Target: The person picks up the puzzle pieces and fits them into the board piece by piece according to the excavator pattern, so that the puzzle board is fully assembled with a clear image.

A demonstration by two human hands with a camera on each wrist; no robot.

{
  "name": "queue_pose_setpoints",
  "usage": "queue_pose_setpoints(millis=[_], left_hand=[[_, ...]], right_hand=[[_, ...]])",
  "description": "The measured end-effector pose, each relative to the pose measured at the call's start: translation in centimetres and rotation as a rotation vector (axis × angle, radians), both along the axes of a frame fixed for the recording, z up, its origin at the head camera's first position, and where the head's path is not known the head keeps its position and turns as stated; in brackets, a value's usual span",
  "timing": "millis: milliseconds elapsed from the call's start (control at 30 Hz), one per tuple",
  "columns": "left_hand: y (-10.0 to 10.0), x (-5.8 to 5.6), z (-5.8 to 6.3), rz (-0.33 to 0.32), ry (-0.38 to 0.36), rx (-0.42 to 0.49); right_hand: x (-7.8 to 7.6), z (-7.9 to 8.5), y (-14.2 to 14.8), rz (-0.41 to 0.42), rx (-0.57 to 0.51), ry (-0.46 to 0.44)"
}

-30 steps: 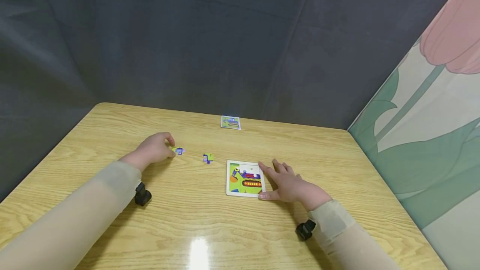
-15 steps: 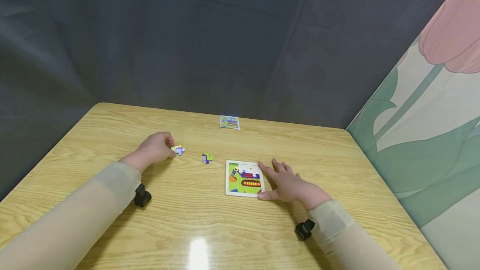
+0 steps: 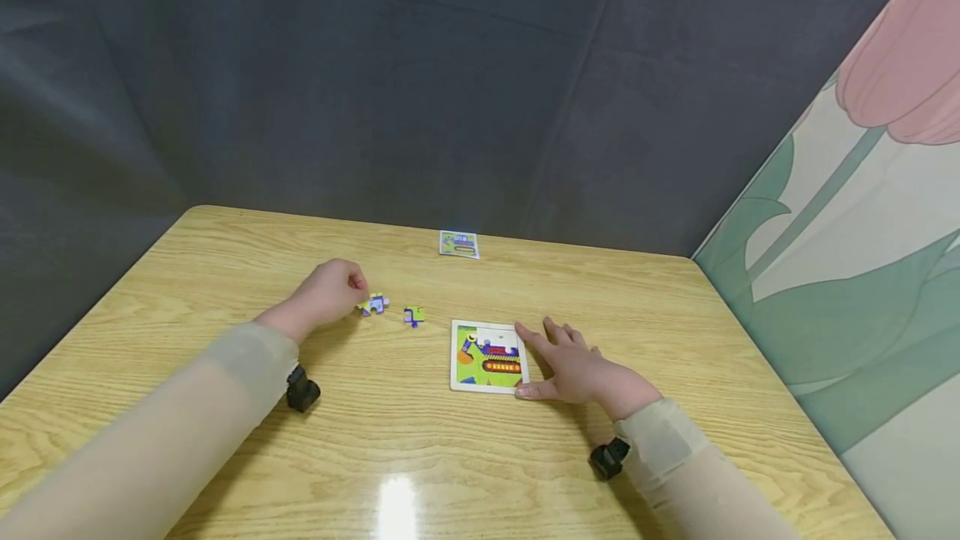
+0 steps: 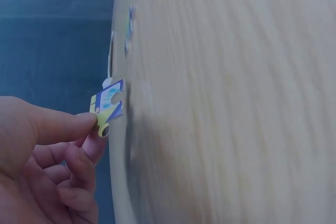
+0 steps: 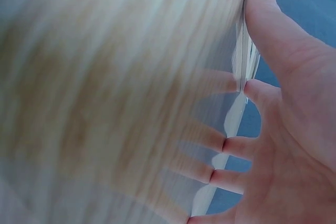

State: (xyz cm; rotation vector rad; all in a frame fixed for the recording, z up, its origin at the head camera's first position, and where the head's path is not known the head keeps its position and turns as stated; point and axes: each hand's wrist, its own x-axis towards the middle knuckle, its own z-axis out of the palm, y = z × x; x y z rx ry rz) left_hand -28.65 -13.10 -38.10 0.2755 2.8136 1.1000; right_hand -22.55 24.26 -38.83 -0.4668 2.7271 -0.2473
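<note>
My left hand pinches a jigsaw puzzle piece between thumb and index finger. Yellow-green, blue and white show on the piece, and in the left wrist view it is held up just off the tabletop. A second jigsaw piece lies to its right on the table. Further right is a white-framed puzzle tray with a picture of an excavator; a white patch shows in its upper right part. My right hand lies with spread fingers beside the tray, thumb and index fingertip touching its right edge.
A small picture card of a similar excavator lies near the back edge of the wooden table. Behind it hangs a dark curtain. A panel with a tulip print stands along the right side.
My left hand has lifted the jigsaw piece and carried it a little to the right, toward the second piece. The right hand and the tray stay put.
</note>
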Motion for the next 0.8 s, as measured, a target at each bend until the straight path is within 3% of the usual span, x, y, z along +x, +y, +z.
queue_pose_setpoints(millis=[433, 800], left_hand=[[6.0, 0.3, 1.6, -0.047, -0.009, 0.121], [11.8, 0.3, 1.2, -0.116, -0.021, 0.167]], right_hand=[[0.1, 0.2, 0.2, -0.004, 0.007, -0.005], [0.0, 0.2, 0.3, -0.007, 0.018, -0.009]])
